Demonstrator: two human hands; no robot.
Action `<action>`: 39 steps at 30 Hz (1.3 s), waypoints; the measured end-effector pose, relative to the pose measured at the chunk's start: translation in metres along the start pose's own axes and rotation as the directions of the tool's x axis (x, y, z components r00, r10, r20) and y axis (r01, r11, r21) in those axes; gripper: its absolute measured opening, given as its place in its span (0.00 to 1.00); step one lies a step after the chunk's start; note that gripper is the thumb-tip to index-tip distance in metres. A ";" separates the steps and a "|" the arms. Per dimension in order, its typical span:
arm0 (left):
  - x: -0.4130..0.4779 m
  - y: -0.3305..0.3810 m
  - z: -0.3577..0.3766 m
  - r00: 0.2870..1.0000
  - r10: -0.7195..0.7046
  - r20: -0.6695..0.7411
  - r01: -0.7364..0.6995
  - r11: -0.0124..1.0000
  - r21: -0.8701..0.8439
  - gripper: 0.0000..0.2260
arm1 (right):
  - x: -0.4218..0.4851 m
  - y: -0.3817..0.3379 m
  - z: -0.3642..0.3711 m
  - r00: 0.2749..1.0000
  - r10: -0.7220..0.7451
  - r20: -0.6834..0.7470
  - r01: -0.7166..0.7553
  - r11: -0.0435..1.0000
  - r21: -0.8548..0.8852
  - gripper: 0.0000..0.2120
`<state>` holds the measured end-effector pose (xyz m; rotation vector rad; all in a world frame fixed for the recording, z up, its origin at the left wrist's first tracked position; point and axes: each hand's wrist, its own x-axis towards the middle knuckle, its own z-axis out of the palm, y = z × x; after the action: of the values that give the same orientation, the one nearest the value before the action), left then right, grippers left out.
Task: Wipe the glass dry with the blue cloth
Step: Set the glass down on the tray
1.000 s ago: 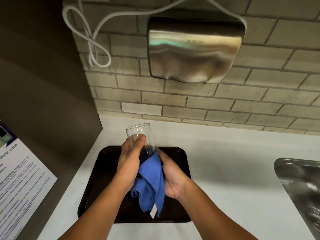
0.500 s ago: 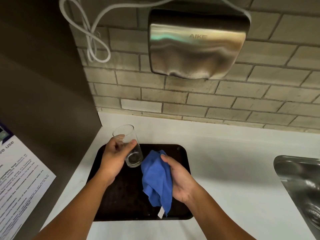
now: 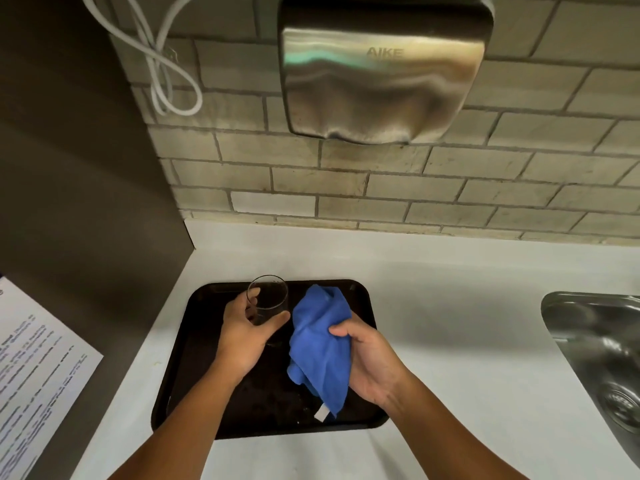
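glass (image 3: pixel 268 299) base hidden behind left hand (image 3: pixel 242 336); sink (image 3: pixel 595 344) cut off right; notice (image 3: pixel 34 375) text blurred

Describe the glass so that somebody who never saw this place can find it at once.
Under the steel hand dryer on the brick wall, a dark tray lies on the white counter. Over its far left part, the left hand holds the glass. It is the only clear thing there; the blue cloth beside it is opaque.

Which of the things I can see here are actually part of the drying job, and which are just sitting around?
In the job:
- glass, gripped by the left hand
- blue cloth, gripped by the right hand
- dark tray under both hands

Just there:
- hand dryer on the wall
- white cable
- steel sink
- printed sheet
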<state>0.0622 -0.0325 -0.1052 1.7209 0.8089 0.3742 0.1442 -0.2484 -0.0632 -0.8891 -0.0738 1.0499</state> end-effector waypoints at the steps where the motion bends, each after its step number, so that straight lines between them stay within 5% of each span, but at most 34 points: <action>1: -0.002 0.003 0.000 1.000 -0.008 0.006 0.008 1.000 0.007 0.29 | -0.001 -0.001 -0.001 1.000 -0.017 0.017 0.016 1.000 0.020 0.21; 4: -0.015 0.006 0.002 0.998 -0.058 -0.013 0.058 0.998 0.037 0.26 | -0.002 -0.005 -0.001 0.997 -0.062 0.051 0.058 0.996 0.075 0.23; 7: -0.059 0.002 0.007 0.957 -0.215 -0.193 0.208 0.977 -0.054 0.23 | -0.003 -0.009 -0.004 0.993 -0.095 0.075 0.087 0.990 0.110 0.26; 9: -0.091 0.002 0.013 0.929 -0.285 -0.235 0.249 0.953 -0.172 0.09 | -0.006 -0.013 -0.004 0.989 -0.109 0.104 0.096 0.988 0.121 0.26; 10: -0.102 0.004 0.015 0.933 -0.317 -0.167 0.280 0.936 -0.216 0.06 | -0.008 -0.014 -0.004 0.987 -0.112 0.116 0.096 0.986 0.133 0.26; 12: -0.111 0.013 0.017 0.927 -0.362 0.101 0.376 0.884 -0.278 0.18 | -0.011 -0.016 -0.003 0.984 -0.121 0.135 0.100 0.983 0.153 0.26; 14: -0.113 0.024 0.017 0.886 -0.290 0.363 0.426 0.818 -0.387 0.30 | -0.015 -0.016 0.000 0.979 -0.128 0.160 0.104 0.983 0.149 0.26; 16: -0.109 0.036 0.016 0.863 -0.160 0.480 0.417 0.762 -0.496 0.31 | -0.019 -0.016 0.003 0.976 -0.134 0.174 0.112 0.985 0.131 0.27; 24: -0.095 0.073 0.024 0.947 0.032 0.321 0.164 0.809 -0.565 0.15 | -0.034 -0.026 -0.010 0.961 -0.253 0.109 0.248 0.967 0.061 0.23; 27: -0.090 0.077 0.031 0.965 0.118 0.233 0.005 0.885 -0.465 0.05 | -0.044 -0.024 -0.020 0.956 -0.291 -0.032 0.282 0.944 -0.172 0.22; 29: -0.088 0.073 0.035 0.948 0.283 0.144 -0.254 0.948 -0.192 0.06 | -0.050 -0.018 -0.030 0.923 -0.355 -0.150 0.295 0.901 -0.318 0.16; 32: -0.088 0.059 0.042 0.798 0.530 0.287 -0.602 0.729 0.327 0.08 | -0.065 -0.011 -0.048 0.854 -0.408 -0.322 0.275 0.880 -0.387 0.10; 34: -0.090 0.052 0.052 0.798 0.439 0.414 -0.598 0.666 0.446 0.14 | -0.078 -0.010 -0.061 0.805 -0.414 -0.425 0.235 0.881 -0.411 0.12; 39: -0.092 0.038 0.108 0.893 0.252 0.374 -0.363 0.893 0.265 0.12 | -0.106 -0.010 -0.105 0.603 -0.550 -0.578 0.080 0.763 -0.642 0.18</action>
<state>0.0761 -0.1781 -0.0884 2.1668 0.3564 0.1573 0.1423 -0.3951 -0.0896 -1.7372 0.1534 0.2071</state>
